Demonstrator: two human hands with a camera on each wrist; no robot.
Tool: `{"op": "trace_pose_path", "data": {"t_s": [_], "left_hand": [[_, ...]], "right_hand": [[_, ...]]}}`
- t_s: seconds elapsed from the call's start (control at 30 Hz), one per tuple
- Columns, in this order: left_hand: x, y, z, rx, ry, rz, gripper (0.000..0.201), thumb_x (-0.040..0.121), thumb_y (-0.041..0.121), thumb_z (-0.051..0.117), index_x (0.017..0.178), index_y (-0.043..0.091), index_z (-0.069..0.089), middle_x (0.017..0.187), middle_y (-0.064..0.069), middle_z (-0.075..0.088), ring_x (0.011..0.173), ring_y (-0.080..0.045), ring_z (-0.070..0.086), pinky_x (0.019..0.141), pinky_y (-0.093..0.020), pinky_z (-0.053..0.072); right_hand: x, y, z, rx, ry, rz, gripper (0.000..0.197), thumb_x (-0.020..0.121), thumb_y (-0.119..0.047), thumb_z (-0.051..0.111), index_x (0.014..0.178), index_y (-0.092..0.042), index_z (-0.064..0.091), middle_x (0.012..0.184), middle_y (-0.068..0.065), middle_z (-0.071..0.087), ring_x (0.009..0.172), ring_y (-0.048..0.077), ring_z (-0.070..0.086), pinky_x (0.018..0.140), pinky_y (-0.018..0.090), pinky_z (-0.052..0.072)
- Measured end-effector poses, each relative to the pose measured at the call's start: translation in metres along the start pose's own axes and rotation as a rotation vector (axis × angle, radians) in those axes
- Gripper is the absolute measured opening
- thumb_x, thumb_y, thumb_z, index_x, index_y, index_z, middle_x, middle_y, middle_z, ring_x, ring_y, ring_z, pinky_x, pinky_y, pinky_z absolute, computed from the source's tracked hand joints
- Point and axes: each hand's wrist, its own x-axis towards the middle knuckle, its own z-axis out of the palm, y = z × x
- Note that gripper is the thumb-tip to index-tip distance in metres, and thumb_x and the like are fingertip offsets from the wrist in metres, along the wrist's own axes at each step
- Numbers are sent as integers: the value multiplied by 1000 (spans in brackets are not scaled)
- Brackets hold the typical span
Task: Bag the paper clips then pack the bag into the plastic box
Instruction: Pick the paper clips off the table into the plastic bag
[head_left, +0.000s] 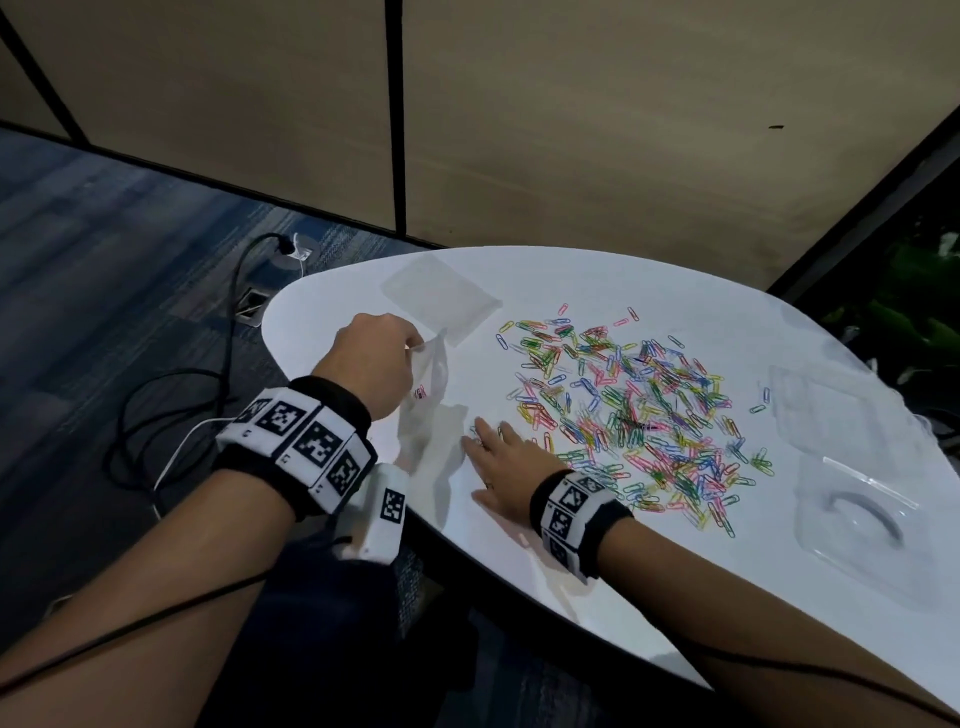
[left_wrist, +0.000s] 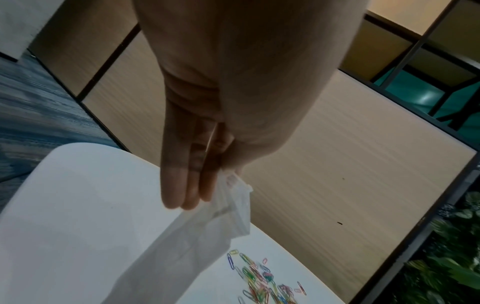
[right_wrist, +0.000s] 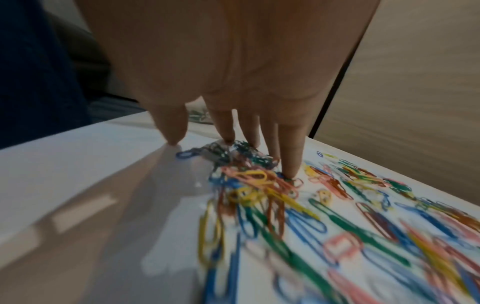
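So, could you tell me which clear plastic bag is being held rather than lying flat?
The clear bag pinched by the left hand; the other bag lies flat, untouched, farther back.

The paper clips (head_left: 631, 415) are a jumble of blue, green, yellow, pink and red on the glossy white table (head_left: 675, 280). The bag (head_left: 434, 410) is clear, the wristbands (head_left: 306, 444) black with white checker-like squares, the carpet (head_left: 104, 249) streaked blue-grey.
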Motion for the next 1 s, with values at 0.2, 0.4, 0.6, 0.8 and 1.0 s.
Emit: {"op": "trace_pose_path", "data": {"t_s": [0.2, 0.4, 0.6, 0.8, 1.0], "left_hand": [[-4, 7, 11, 5, -58, 48, 30, 98, 14, 48, 117, 20, 70, 102, -17, 72, 93, -38, 70, 88, -45, 58], [-6, 19, 19, -19, -121, 86, 29, 100, 13, 48, 119, 17, 70, 105, -18, 71, 96, -39, 69, 90, -46, 58], [-3, 28, 25, -33, -145, 89, 30, 99, 12, 47, 118, 14, 71, 99, -19, 73, 93, -38, 70, 90, -45, 58], [-3, 36, 31, -55, -155, 97, 29, 98, 10, 48, 113, 13, 73, 84, -15, 76, 83, -33, 73, 87, -41, 60], [-3, 43, 36, -82, -164, 118, 31, 95, 8, 46, 93, 14, 76, 77, -13, 75, 68, -30, 75, 77, -39, 63]], "right_hand": [[-11, 11, -4, 0, 172, -93, 27, 85, 9, 49, 109, 2, 59, 112, 19, 56, 101, 33, 55, 70, 40, 47], [-7, 39, -20, 597, 355, 327, 11, 84, -7, 65, 81, -12, 75, 82, 6, 71, 74, 24, 68, 72, 25, 53], [-33, 51, -59, 1764, 536, 512, 18, 81, 2, 73, 99, 5, 73, 97, 20, 73, 79, 28, 71, 74, 35, 62], [-44, 25, -94, 2242, 429, 298, 18, 84, 6, 67, 101, 13, 66, 93, 22, 71, 81, 26, 72, 76, 30, 61], [-27, 5, -98, 2097, 328, 368, 29, 88, 5, 60, 112, 20, 58, 101, 24, 62, 90, 25, 65, 88, 32, 58]]}}
